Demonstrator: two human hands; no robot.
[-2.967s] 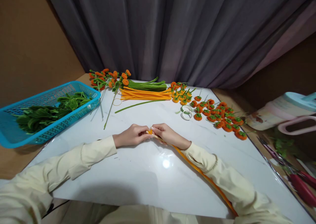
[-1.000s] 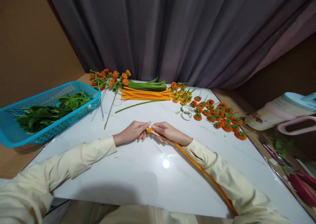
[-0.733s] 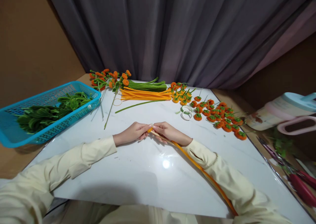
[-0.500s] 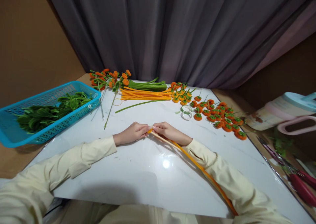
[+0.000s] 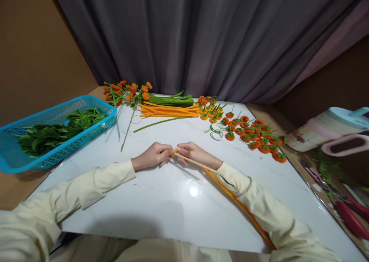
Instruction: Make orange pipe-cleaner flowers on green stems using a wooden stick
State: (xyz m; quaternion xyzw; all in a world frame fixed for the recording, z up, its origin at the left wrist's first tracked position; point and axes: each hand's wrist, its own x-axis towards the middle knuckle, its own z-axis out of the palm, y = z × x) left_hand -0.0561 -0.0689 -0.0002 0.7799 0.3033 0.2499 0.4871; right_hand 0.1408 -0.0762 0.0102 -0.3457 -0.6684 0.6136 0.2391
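Near the middle of the white table, my left hand (image 5: 155, 155) pinches the end of an orange fuzzy strip (image 5: 240, 205). Close beside it, my right hand (image 5: 198, 155) closes its fingers round a thin wooden stick (image 5: 198, 163) and the strip at the stick's tip. The fingertips partly hide the orange piece there. From the hands the strip's long tail trails down along my right sleeve. Beyond the hands lie a bundle of orange strips (image 5: 168, 110), a bundle of green strips (image 5: 173, 100) and a single green strip (image 5: 161, 124).
A blue basket (image 5: 62, 148) of green leaves stands left. Orange flowers on stems (image 5: 145, 96) lie at the back left, and orange green-topped pieces (image 5: 246, 137) at the right, beside white rings (image 5: 217, 134). A tumbler (image 5: 311, 133) and red-handled pliers (image 5: 350, 219) are far right.
The stick has tilted flatter and swung toward my right wrist, while the orange tail has shifted slightly left and lower. Both hands stay together with their grip kept.
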